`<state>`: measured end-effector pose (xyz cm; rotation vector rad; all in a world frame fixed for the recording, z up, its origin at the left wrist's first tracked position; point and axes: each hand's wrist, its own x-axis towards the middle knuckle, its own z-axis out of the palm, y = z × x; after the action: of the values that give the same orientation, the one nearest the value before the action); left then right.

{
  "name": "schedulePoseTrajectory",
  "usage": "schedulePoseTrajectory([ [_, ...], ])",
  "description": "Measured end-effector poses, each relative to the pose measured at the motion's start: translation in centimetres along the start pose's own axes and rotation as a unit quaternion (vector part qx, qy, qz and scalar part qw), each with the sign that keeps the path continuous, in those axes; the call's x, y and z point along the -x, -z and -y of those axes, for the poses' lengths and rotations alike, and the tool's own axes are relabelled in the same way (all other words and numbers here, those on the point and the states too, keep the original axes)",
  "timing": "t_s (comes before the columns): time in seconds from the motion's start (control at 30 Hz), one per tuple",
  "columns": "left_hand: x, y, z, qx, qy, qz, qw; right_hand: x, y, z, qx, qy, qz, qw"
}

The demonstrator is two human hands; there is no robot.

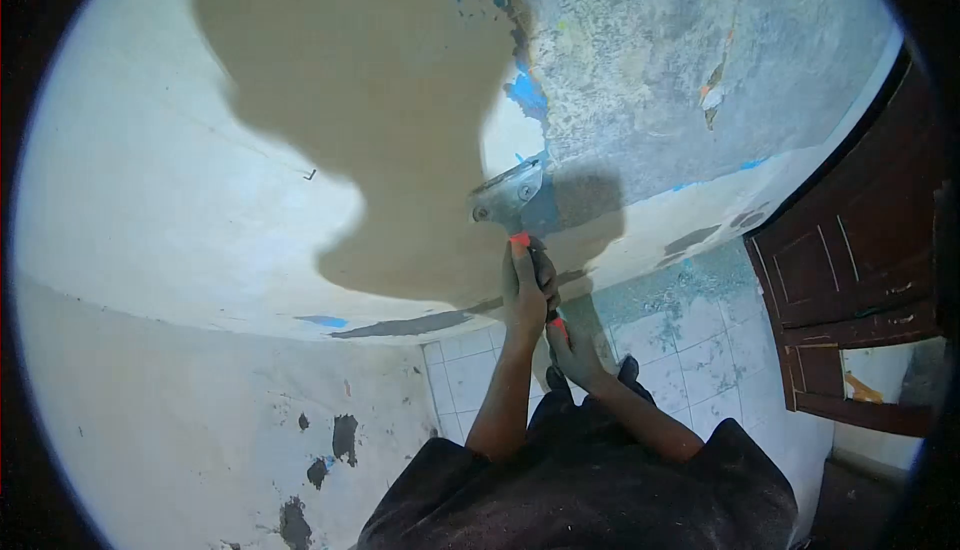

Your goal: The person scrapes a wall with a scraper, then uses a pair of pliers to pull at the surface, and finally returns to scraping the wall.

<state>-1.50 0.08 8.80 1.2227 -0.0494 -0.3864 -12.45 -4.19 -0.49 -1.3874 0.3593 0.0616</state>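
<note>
A wall scraper (510,193) with a wide metal blade and a black and red handle is held in both hands. Its blade lies against the wall (400,150), at the border between the pale paint and the stripped grey patch (640,80). My left hand (525,280) is closed around the handle just below the blade. Lower down, my right hand (577,350) is wrapped around the handle's end. Bits of blue paint (525,92) show along the ragged paint edge above the blade.
Dark wooden furniture (840,260) with panelled doors stands at the right. White floor tiles (690,360) lie below, with dust and flakes near the wall's foot. The left side wall (200,420) has several chipped spots. A small bent hook (310,175) sticks out of the wall.
</note>
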Motion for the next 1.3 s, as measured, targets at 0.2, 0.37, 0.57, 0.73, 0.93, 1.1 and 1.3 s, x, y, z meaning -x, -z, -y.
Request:
schedulePoseTrajectory([
  [0.2, -0.2, 1.9, 3.0, -0.045, 0.007, -0.010, 0.999, -0.1, -0.3, -5.2, 0.047, 0.057, -0.049, 0.996],
  [0.37, -1.6, -2.5, -4.5, -0.059, -0.030, -0.020, 0.998, -4.2, -0.2, 2.9, 0.129, 0.224, -0.137, 0.956],
  [0.57, -1.7, -1.5, -1.3, -0.074, -0.047, 0.020, 0.996, -2.6, 0.2, 1.2, 0.043, 0.159, -0.102, 0.981],
  [0.73, -0.8, -1.0, 2.0, -0.104, -0.019, -0.013, 0.994, -0.9, 0.2, -3.0, -0.004, 0.072, -0.080, 0.994],
  [0.93, -0.8, -1.0, 1.7, -0.057, 0.015, -0.019, 0.998, -0.5, 0.8, 0.1, 0.063, 0.057, -0.097, 0.992],
  [1.1, -1.1, -2.4, 0.2, -0.113, -0.025, -0.038, 0.993, -1.3, 1.4, 1.4, 0.062, 0.101, -0.108, 0.987],
  [1.3, -2.2, -4.5, -4.5, -0.083, -0.040, 0.000, 0.996, -3.6, 3.0, 6.7, 0.148, 0.117, -0.075, 0.979],
])
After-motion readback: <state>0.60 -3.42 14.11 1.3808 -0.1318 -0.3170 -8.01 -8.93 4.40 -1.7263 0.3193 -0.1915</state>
